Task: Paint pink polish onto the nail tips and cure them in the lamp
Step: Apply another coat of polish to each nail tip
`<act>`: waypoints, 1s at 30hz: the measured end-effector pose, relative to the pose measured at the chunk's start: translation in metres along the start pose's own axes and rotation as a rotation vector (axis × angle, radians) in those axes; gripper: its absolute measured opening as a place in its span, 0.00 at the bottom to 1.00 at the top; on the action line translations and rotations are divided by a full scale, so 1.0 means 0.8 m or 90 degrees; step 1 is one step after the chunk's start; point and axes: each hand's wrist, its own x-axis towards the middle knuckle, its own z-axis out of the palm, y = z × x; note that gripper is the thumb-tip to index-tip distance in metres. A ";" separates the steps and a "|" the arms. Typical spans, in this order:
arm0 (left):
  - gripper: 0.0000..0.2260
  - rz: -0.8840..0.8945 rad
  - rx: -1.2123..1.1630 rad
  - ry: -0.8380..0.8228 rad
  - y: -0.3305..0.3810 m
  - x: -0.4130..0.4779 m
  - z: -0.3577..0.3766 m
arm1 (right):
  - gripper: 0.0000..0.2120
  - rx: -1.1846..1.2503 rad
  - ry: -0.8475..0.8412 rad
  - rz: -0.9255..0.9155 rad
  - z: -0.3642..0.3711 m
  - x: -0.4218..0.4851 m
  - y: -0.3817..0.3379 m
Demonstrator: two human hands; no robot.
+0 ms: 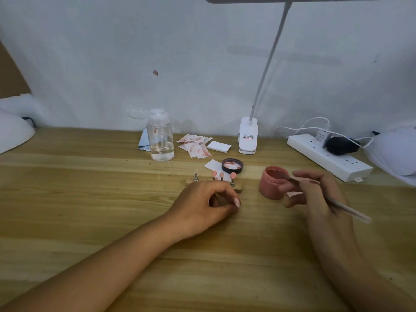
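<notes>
**Grip.** The right hand [315, 194] grasps a thin brush [346, 209] between thumb and fingers, with the bristle end at the mouth of the open jar [271, 182] of pink polish. The left hand [207, 203] rests on the table [90, 199] with fingers curled, at the near side of the wooden stand [238, 188]. Whether it pinches the stand or anything else cannot be told.

**Task items.** Three pink nail tips [221, 174] and one clear nail tip [195, 171] stand on pegs on the stand, just left of the jar. The jar lid [232, 165] lies inside-up just beyond the stand. A white domed unit [13, 131], probably the curing lamp, sits at the far left, well apart from the stand.

**Risks, as judged.**
1. The clear tip is at the left end. To reach it, the brush must pass the three pink tips, which are likely uncured, and a brushing finger would smear them.
2. An overloaded brush could drip on the table, or on a finished tip, between jar and stand.
3. The left hand is close to the pegs, so a twitch could knock a tip askew.
4. The open jar is touching or nearly touching the right fingers, and a nudge could tip it.
5. The stand has a long way to travel to the lamp, and tilting it could make wet polish run.
</notes>
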 end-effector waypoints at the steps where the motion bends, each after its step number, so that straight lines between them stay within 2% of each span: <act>1: 0.07 -0.003 0.001 0.001 -0.001 0.000 0.000 | 0.08 0.014 -0.013 -0.025 0.001 -0.003 -0.004; 4: 0.07 -0.007 0.005 0.006 -0.001 0.000 0.000 | 0.04 0.070 -0.096 -0.067 0.006 -0.013 -0.011; 7: 0.08 -0.007 0.010 0.007 0.000 0.001 0.000 | 0.02 0.092 -0.180 -0.012 0.012 -0.020 -0.008; 12: 0.09 -0.018 0.016 0.012 0.000 0.001 -0.001 | 0.04 0.114 -0.203 0.056 0.013 -0.017 -0.004; 16: 0.08 -0.026 0.025 0.014 0.000 0.001 -0.001 | 0.03 0.059 -0.236 0.060 0.016 -0.019 -0.006; 22: 0.06 -0.024 0.020 0.010 0.001 0.000 0.000 | 0.04 0.073 -0.193 0.067 0.012 -0.017 -0.004; 26: 0.05 -0.029 0.030 0.017 0.000 0.001 0.000 | 0.04 0.033 -0.217 0.061 0.016 -0.019 -0.005; 30: 0.04 -0.032 0.017 0.018 0.002 0.000 -0.001 | 0.06 0.065 -0.169 0.083 0.013 -0.016 -0.003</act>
